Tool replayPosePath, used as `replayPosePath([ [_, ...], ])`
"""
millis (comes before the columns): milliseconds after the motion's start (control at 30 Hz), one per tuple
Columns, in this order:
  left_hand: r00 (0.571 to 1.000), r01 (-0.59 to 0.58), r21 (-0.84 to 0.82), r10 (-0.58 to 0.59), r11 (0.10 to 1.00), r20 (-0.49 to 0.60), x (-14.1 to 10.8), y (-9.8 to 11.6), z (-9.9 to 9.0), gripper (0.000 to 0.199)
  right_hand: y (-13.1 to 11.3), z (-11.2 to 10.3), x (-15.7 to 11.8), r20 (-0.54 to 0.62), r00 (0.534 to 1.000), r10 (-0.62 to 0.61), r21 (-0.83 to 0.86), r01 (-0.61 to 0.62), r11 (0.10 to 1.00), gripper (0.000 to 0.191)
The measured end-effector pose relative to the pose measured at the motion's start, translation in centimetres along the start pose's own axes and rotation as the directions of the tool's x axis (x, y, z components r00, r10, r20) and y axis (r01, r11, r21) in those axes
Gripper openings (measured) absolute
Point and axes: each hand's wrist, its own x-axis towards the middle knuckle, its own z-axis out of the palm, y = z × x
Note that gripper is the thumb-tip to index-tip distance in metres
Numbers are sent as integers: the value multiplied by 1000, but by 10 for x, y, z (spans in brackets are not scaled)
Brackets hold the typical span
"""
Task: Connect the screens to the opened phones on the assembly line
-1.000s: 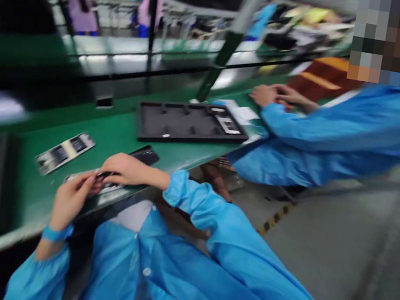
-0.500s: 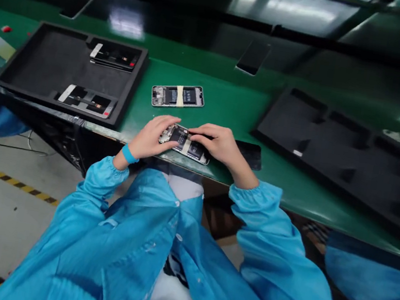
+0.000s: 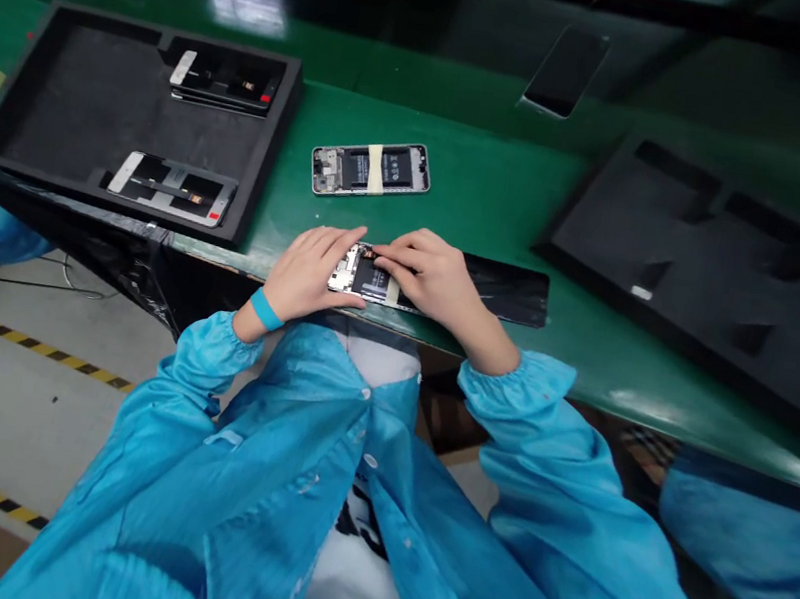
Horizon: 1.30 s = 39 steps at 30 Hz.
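An opened phone body [image 3: 371, 278] with a dark battery and a pale strip lies near the front edge of the green table. My left hand [image 3: 308, 273], with a blue band at the wrist, grips its left end between thumb and fingers. My right hand [image 3: 425, 275] is over its middle, thumb and forefinger pinched at the upper edge beside the battery; what they pinch is too small to make out. A black screen panel [image 3: 511, 292] lies right of the phone body, partly behind my right wrist. Behind them rests a second opened phone body [image 3: 371, 169] with a pale strip.
A dark foam tray [image 3: 265, 157] at the left holds screen parts [image 3: 172, 189] in its lower and upper right areas. Another dark tray [image 3: 722, 280] with slots is at the right. Two phones [image 3: 567, 71] stand or lie at the back.
The view has shifted, bringing the table items nearer. The held phone body now lies straighter, and my right fingers have closed into a tighter pinch over it. More of the black panel shows.
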Motion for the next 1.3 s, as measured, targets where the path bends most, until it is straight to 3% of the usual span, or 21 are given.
replayPosePath([
  [600, 999, -44, 29, 44, 999, -12, -7, -4, 0, 98, -6, 8, 0, -30, 993, -116, -5, 116, 993, 30],
  [1133, 996, -90, 152, 88, 984, 18, -20, -5, -4, 60, -11, 10, -2, -36, 991, -126, -41, 124, 991, 34],
  [1300, 990, -140, 231, 133, 963, 44, -21, -5, -6, 60, -14, 10, -4, -33, 993, -114, -81, 111, 991, 31],
])
